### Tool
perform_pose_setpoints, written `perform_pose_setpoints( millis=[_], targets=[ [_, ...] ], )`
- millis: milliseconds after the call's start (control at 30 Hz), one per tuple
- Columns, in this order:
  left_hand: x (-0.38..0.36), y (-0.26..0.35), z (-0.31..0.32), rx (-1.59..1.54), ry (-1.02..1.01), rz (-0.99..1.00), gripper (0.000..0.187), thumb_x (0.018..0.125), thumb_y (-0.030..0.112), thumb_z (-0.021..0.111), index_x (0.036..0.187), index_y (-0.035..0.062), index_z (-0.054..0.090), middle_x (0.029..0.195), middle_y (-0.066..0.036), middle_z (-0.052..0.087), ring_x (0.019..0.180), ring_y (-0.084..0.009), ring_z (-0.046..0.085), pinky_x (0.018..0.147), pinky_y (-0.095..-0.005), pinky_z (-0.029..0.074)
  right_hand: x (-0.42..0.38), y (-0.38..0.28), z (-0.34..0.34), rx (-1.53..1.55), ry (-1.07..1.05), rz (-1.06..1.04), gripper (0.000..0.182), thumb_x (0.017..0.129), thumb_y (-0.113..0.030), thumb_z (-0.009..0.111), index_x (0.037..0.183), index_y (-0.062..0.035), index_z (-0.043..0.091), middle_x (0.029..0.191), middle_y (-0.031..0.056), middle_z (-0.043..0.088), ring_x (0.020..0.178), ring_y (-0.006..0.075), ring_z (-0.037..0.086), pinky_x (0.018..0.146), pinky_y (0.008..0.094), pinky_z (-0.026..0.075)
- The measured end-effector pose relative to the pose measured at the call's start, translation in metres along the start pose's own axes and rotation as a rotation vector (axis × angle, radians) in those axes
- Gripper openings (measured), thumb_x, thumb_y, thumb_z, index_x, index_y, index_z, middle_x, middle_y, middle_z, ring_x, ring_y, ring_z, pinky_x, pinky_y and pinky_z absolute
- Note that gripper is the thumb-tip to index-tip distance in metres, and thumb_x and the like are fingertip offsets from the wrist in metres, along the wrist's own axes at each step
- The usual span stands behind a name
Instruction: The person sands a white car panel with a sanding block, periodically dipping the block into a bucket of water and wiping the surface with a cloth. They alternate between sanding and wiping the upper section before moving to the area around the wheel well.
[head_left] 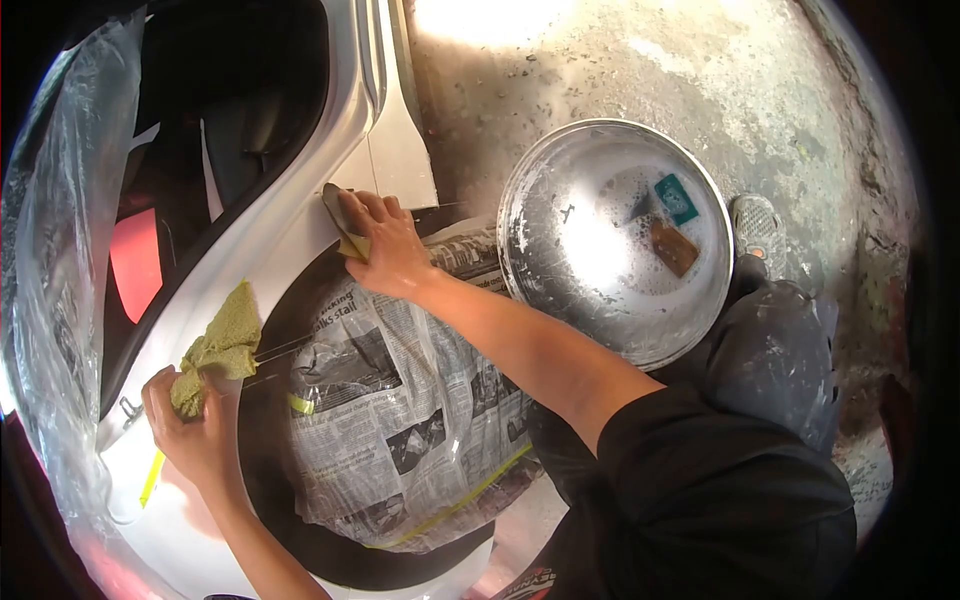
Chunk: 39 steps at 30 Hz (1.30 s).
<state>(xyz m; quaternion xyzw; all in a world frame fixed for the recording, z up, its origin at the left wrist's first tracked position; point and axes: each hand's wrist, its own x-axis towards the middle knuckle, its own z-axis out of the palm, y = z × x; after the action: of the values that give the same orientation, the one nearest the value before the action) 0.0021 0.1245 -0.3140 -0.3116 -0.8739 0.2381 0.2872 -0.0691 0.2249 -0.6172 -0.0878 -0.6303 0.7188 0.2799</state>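
Observation:
My left hand (190, 430) is closed around a yellow-green cloth (222, 345), which rests on the white car body (290, 235) just left of the wheel arch. My right hand (385, 240) presses a thin piece of sandpaper (338, 213), grey with a yellowish part under the palm, against the panel above the arch. Its fingers cover much of the sheet. Below and between my arms, the wheel (400, 430) is wrapped in newspaper and clear plastic held by yellow tape.
A large metal basin (520, 290) with shallow water stands on the concrete floor (720, 70) to the right, holding a green pad (676, 199) and a brown block (674, 248). My shoe (758, 228) is beside it. Clear plastic sheeting (70, 200) hangs at the left.

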Motion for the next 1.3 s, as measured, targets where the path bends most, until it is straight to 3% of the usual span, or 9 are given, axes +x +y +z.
perform_pose_setpoints(
  millis=[100, 200, 300, 600, 867, 1000, 1133, 1300],
  targets=[
    [0.001, 0.005, 0.000, -0.013, 0.015, -0.001, 0.027, 0.079, 0.010, 0.070, 0.101, 0.0000, 0.059, 0.105, -0.017, 0.062, 0.099, -0.0377, 0.060, 0.089, -0.0442, 0.048, -0.006, 0.011, 0.024, -0.162, 0.118, -0.101, 0.078, 0.089, -0.026, 0.063, 0.154, -0.0030, 0.028, 0.157, 0.0168, 0.032, 0.142, 0.0390, 0.033, 0.119, 0.0545, 0.025],
    [0.001, 0.002, 0.001, -0.004, 0.028, 0.013, 0.027, 0.079, 0.010, 0.070, 0.101, 0.0000, 0.059, 0.105, -0.017, 0.062, 0.099, -0.0376, 0.061, 0.089, -0.0439, 0.048, -0.011, 0.025, 0.033, -0.188, 0.104, -0.112, 0.075, 0.096, -0.034, 0.057, 0.157, -0.0038, 0.024, 0.162, 0.0174, 0.025, 0.148, 0.0383, 0.024, 0.121, 0.0565, 0.018],
    [0.000, 0.003, 0.000, -0.005, 0.004, 0.008, 0.028, 0.081, 0.011, 0.068, 0.105, -0.0021, 0.060, 0.107, -0.017, 0.063, 0.101, -0.0367, 0.061, 0.092, -0.0403, 0.047, -0.007, 0.030, 0.029, -0.210, 0.030, -0.121, 0.078, 0.097, -0.039, 0.055, 0.158, -0.0038, 0.021, 0.165, 0.0170, 0.018, 0.151, 0.0380, 0.020, 0.121, 0.0598, 0.017],
    [0.001, 0.004, 0.001, -0.005, 0.024, 0.045, 0.027, 0.079, 0.010, 0.071, 0.101, 0.0001, 0.059, 0.103, -0.017, 0.062, 0.098, -0.0378, 0.061, 0.088, -0.0442, 0.048, 0.014, 0.039, 0.021, -0.245, 0.020, -0.114, 0.083, 0.098, -0.045, 0.055, 0.158, -0.0018, 0.018, 0.165, 0.0179, 0.017, 0.154, 0.0361, 0.014, 0.120, 0.0627, 0.012],
    [0.002, 0.005, 0.001, 0.007, 0.023, 0.001, 0.027, 0.084, 0.013, 0.069, 0.105, -0.0015, 0.060, 0.106, -0.017, 0.063, 0.100, -0.0367, 0.061, 0.092, -0.0409, 0.047, 0.002, 0.046, 0.023, -0.145, -0.105, 0.016, 0.103, 0.091, -0.068, 0.050, 0.160, -0.0030, 0.009, 0.168, 0.0144, 0.010, 0.156, 0.0305, 0.005, 0.122, 0.0595, 0.005],
    [0.001, 0.007, 0.000, 0.006, 0.000, 0.020, 0.027, 0.084, 0.014, 0.069, 0.105, -0.0017, 0.060, 0.105, -0.017, 0.063, 0.100, -0.0368, 0.060, 0.092, -0.0408, 0.047, 0.022, 0.055, 0.024, -0.100, -0.044, 0.013, 0.100, 0.093, -0.065, 0.049, 0.160, -0.0036, 0.008, 0.168, 0.0141, 0.008, 0.156, 0.0305, 0.004, 0.122, 0.0601, 0.005],
    [0.003, 0.002, 0.003, 0.004, 0.041, 0.031, 0.028, 0.080, 0.013, 0.070, 0.103, -0.0004, 0.059, 0.102, -0.017, 0.061, 0.096, -0.0384, 0.060, 0.087, -0.0448, 0.048, 0.001, 0.047, 0.025, -0.111, -0.122, 0.097, 0.095, 0.096, -0.063, 0.045, 0.160, -0.0031, 0.008, 0.168, 0.0143, 0.009, 0.156, 0.0312, 0.004, 0.121, 0.0628, 0.006],
    [0.002, 0.013, -0.001, -0.002, 0.007, 0.001, 0.027, 0.080, 0.013, 0.069, 0.102, -0.0003, 0.059, 0.101, -0.018, 0.061, 0.096, -0.0384, 0.060, 0.087, -0.0448, 0.048, 0.038, 0.053, 0.023, -0.071, -0.021, 0.063, 0.092, 0.097, -0.059, 0.045, 0.159, -0.0007, 0.011, 0.167, 0.0171, 0.011, 0.156, 0.0320, 0.005, 0.120, 0.0641, 0.004]
  ],
)
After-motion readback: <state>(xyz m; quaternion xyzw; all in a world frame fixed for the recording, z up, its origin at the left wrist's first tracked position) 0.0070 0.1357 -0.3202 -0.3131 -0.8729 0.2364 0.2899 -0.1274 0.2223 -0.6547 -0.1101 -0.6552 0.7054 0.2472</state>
